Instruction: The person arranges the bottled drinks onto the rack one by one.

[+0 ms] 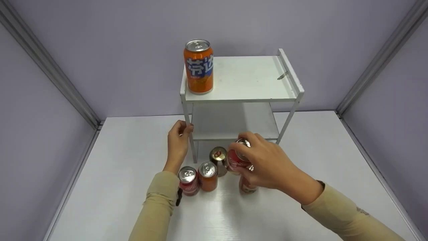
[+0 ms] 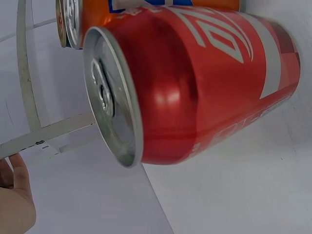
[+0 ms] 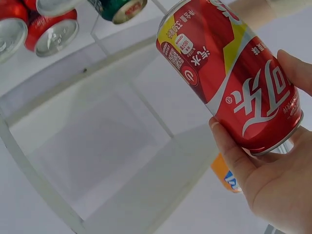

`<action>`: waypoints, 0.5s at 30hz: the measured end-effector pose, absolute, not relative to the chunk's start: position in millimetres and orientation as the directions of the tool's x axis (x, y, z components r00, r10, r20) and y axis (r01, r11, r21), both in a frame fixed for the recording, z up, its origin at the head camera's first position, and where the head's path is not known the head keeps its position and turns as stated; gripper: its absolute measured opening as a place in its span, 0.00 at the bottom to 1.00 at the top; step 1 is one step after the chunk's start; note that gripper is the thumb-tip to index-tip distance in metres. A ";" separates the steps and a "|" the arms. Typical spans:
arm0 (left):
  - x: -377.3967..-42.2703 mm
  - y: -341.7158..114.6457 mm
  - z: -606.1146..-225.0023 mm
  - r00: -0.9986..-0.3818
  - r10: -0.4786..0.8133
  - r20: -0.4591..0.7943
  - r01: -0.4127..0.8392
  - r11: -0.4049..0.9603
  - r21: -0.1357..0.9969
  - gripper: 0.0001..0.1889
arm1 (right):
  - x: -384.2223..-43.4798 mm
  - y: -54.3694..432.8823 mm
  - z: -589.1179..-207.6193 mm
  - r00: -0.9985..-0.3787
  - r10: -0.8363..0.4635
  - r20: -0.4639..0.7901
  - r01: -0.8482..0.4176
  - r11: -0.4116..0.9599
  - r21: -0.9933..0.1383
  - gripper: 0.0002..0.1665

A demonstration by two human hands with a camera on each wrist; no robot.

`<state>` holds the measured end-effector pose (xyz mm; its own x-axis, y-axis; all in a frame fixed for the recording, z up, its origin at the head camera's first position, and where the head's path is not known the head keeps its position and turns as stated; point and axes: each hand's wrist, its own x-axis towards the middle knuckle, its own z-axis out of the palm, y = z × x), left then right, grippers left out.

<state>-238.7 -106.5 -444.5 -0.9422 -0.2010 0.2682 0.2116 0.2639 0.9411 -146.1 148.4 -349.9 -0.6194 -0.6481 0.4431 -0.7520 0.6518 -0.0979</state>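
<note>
A red cola can (image 1: 235, 161) is gripped by my right hand (image 1: 267, 162), fingers and thumb around its upper end, raised in front of the white rack (image 1: 250, 78). In the right wrist view the tilted cola can (image 3: 229, 73) shows its label, with the right hand (image 3: 273, 180) at one end. My left hand (image 1: 178, 140) pinches the rack's left front post (image 1: 187, 115). Near the left forearm stand another red cola can (image 1: 189, 184) and an orange can (image 1: 208, 177). A dark can with a gold top (image 1: 218, 154) stands behind them.
An orange soda can (image 1: 199, 72) stands on the top shelf's left side. The middle shelf (image 1: 234, 122) lies below it. One more can (image 1: 247, 185) stands on the table (image 1: 133, 201), partly hidden under the right hand. Grey walls (image 1: 133, 50) enclose the table.
</note>
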 end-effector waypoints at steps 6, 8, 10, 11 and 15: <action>-239.6 -108.1 -445.3 -0.936 -0.217 0.277 0.218 0.262 0.940 0.09 | -150.1 147.7 -327.6 -0.603 -0.634 0.484 -0.756 0.648 -0.094 0.28; -239.6 -108.5 -445.3 -0.935 -0.221 0.279 0.218 0.266 0.939 0.09 | -151.3 147.3 -320.6 -0.601 -0.629 0.493 -0.755 0.649 -0.093 0.26; -240.0 -108.6 -445.6 -0.933 -0.222 0.283 0.221 0.265 0.938 0.10 | -152.3 147.0 -314.0 -0.599 -0.626 0.500 -0.755 0.650 -0.091 0.26; -240.3 -108.7 -445.9 -0.933 -0.220 0.284 0.223 0.263 0.939 0.10 | -152.9 146.9 -310.8 -0.597 -0.624 0.504 -0.755 0.650 -0.090 0.26; -241.5 -108.2 -447.5 -0.936 -0.206 0.286 0.230 0.257 0.939 0.11 | -154.5 147.0 -296.7 -0.602 -0.611 0.514 -0.749 0.655 -0.097 0.27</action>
<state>-241.5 -108.2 -447.5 -0.9360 -0.2056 0.2857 0.2301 0.2568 0.9387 -154.5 147.0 -296.7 -0.6016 -0.6113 0.5142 -0.7490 0.6554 -0.0973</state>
